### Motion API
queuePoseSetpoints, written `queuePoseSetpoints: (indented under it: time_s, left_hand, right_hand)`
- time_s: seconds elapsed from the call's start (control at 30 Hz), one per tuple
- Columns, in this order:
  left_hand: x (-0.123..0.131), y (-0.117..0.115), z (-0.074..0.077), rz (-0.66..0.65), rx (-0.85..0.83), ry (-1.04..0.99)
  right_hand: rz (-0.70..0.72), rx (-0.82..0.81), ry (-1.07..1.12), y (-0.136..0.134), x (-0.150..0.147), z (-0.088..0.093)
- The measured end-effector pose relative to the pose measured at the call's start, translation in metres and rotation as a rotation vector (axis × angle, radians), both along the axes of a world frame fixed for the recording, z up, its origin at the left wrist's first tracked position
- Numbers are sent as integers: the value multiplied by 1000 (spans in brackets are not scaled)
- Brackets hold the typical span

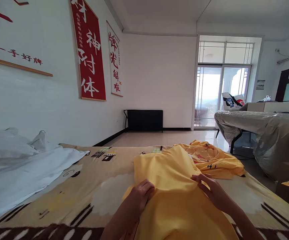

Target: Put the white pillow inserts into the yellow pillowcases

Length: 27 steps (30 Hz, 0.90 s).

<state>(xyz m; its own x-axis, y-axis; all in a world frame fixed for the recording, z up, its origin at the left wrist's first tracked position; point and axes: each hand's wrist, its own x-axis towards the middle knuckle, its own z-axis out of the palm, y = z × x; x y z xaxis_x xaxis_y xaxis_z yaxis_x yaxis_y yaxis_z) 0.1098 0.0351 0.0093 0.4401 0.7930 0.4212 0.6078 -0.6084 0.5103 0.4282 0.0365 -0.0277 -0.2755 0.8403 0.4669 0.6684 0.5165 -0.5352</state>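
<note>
Both hands rest on a yellow cloth (169, 180) spread over a patterned blanket (84, 193): the left hand (140, 195) curls its fingers into a fold, the right hand (211, 190) lies flat, fingers pressing the fabric. Left lies white bedding (21, 170); beyond, a covered table (259, 126).

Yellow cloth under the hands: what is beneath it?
The yellow cloth lies on a patterned tan blanket, visible around it. Left hand and right hand press on top; anything directly underneath is covered.
</note>
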Motion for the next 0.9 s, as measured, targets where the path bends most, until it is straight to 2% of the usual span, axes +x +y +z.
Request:
queuePoseSetpoints:
  time_s: [0.17,0.3,0.4,0.53,0.67,0.77,0.9]
  left_hand:
    - [6,4,-7,58,104,-100]
    - [9,3,-14,137,-21,-60]
    - [13,-3,-13,123,-65,20]
    - [19,-16,-5,115,-106,115]
    - [24,-33,6,116,-125,322]
    - [31,-47,18,46,-127,451]
    - [42,-62,31,-22,-262,605]
  right_hand:
    - [-33,36,42,3,-7,-5]
    - [-26,42,45,0,-14,-5]
    - [-12,22,21,-6,-20,-2]
    - [-38,-57,-28,-13,-28,4]
    - [-30,-136,-76,-21,-31,12]
    - [-24,-264,-122,-28,-30,19]
    - [77,-457,-193,-37,-27,28]
